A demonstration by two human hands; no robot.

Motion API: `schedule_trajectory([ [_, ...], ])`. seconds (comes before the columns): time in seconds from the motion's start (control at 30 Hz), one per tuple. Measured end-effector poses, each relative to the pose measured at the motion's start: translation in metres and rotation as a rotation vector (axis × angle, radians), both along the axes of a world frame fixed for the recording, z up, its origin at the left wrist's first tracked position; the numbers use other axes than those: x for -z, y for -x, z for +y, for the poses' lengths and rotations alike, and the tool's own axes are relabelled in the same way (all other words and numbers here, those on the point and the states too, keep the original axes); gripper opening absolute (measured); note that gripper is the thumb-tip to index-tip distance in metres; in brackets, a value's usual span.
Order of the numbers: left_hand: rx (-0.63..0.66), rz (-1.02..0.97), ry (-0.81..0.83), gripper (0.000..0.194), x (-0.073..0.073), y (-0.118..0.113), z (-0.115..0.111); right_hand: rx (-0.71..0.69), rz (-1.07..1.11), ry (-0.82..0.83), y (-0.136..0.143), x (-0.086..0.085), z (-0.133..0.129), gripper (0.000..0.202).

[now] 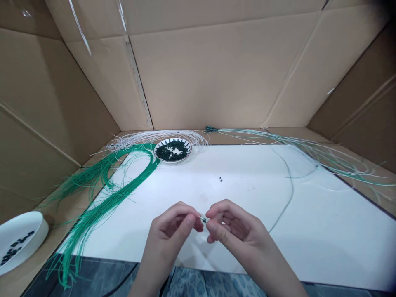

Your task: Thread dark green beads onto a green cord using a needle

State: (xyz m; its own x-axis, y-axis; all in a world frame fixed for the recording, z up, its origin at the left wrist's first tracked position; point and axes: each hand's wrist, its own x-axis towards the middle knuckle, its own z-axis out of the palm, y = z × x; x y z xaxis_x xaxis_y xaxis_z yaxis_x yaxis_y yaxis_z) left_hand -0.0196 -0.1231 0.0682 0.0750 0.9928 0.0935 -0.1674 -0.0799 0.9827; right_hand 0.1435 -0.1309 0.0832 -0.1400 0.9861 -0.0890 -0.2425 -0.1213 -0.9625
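Observation:
Near the front edge of the white board [247, 198], my left hand [177, 225] pinches the left end of a tiny dark-and-white piece [203, 220]. The thumb and index finger of my right hand [227, 225] close on its right end, so the piece spans the small gap between both hands. A thin strand [291, 187] curves over the board to the right of my right hand. Beyond my hands lie a few tiny black pieces [220, 179]. A patterned plate [186, 158] at the back holds many small dark green pieces.
Green strands [114, 194] spread over the left side, with white strands [148, 138] behind. A bundle of pale green strands [297, 144] runs along the back right. A white bowl [38, 235] with black pieces stands far left. Cardboard walls [216, 74] surround the board.

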Motion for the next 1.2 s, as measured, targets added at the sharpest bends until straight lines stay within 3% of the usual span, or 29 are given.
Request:
schedule_trajectory([
  [0.23, 0.039, 0.009, 0.001, 0.02, -0.004, -0.013, 0.0, -0.086, 0.052, 0.021, -0.015, 0.012, 0.006, 0.031],
  [0.4, 0.058, 0.072, 0.015, 0.018, -0.009, -0.023, 0.002, -0.125, 0.057, 0.001, -0.027, 0.012, 0.009, 0.03],
  [0.57, 0.129, 0.173, -0.069, 0.018, -0.002, -0.033, 0.006, -0.107, 0.057, -0.058, -0.035, 0.014, 0.007, 0.03],
  [0.73, 0.111, 0.299, -0.111, 0.02, 0.004, -0.044, 0.012, -0.054, -0.075, -0.084, -0.053, 0.035, 0.002, 0.03],
  [0.87, 0.027, 0.32, -0.115, 0.021, -0.003, -0.051, 0.019, -0.016, -0.119, -0.072, -0.073, 0.047, -0.004, 0.029],
  [1.07, 0.183, 0.535, -0.162, 0.028, -0.012, -0.067, 0.033, 0.107, -0.089, -0.123, -0.079, 0.046, 0.001, 0.03],
  [1.2, 0.254, 0.731, -0.147, 0.029, 0.002, -0.073, 0.074, 0.269, -0.133, -0.128, -0.091, 0.058, 0.01, 0.031],
])
